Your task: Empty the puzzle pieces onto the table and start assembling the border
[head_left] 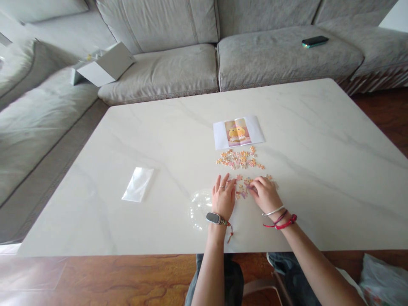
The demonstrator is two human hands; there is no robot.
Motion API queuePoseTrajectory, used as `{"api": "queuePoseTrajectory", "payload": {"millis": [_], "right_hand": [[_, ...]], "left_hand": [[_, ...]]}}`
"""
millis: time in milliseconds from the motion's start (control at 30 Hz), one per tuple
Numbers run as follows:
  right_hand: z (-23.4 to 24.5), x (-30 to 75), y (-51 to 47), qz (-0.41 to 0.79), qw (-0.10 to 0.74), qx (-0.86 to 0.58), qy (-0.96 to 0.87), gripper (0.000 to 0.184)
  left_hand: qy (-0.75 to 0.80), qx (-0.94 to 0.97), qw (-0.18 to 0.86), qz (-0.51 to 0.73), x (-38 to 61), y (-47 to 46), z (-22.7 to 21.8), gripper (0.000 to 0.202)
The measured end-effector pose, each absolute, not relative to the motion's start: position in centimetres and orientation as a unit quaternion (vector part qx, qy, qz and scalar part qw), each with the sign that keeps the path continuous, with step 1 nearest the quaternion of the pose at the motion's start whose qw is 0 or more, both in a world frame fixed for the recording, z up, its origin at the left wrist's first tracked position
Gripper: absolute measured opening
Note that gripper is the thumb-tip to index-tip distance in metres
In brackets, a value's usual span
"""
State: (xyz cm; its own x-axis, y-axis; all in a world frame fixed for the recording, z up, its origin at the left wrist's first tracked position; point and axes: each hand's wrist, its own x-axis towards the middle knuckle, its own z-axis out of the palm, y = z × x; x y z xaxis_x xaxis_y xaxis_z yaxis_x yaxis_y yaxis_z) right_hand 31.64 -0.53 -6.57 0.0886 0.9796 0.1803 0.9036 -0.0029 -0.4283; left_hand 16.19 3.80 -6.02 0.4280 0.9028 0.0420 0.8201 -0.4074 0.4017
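The right hand (265,194) curves narrowly over jigsaw pieces (245,188), perhaps pinching one. The left hand (224,197) lies open just beside them on the tabletop (318,178). Beyond both hands lie more pieces (239,159), then a picture sheet (238,132).

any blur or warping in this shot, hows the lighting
In the head view, the wide lens bows the grey fabric sofa and skews the white marble table; light is soft and even, with faint shadows; slight glare sits on the clear plastic bag; the tiny pastel jigsaw pieces look slightly soft.
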Motion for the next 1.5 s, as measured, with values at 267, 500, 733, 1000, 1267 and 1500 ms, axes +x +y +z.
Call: {"api": "queuePoseTrajectory", "payload": {"millis": [267,500,733,1000,1267,1500], "right_hand": [[-6.7,34.5,-0.6,0.107,0.287,-0.713,-0.63,0.008],[-6.5,37.9,-1.1,0.06,0.265,-0.712,-0.648,0.021],[-6.9,37.3,-1.2,0.111,0.235,-0.674,-0.691,0.02],[-6.3,38.8,-2.0,0.139,0.23,-0.693,-0.669,0.017],[-6.5,39.7,-2.3,0.148,0.293,-0.696,-0.639,0.026],[-6.1,40.3,-3.0,0.166,0.271,-0.686,-0.654,0.027]], "left_hand": [[0.546,0.816,0.141,0.125,15.9,4.0,-5.9,0.029],[0.501,0.847,0.15,0.096,16.3,3.5,-5.5,0.041],[0.408,0.9,0.143,0.053,18.4,1.8,-5.5,0.04],[0.48,0.87,0.1,0.048,18.6,1.3,-5.9,0.04],[0.479,0.867,0.105,0.086,18.0,1.3,-5.7,0.04],[0.548,0.806,0.118,0.193,15.2,3.0,-5.7,0.031]]}}
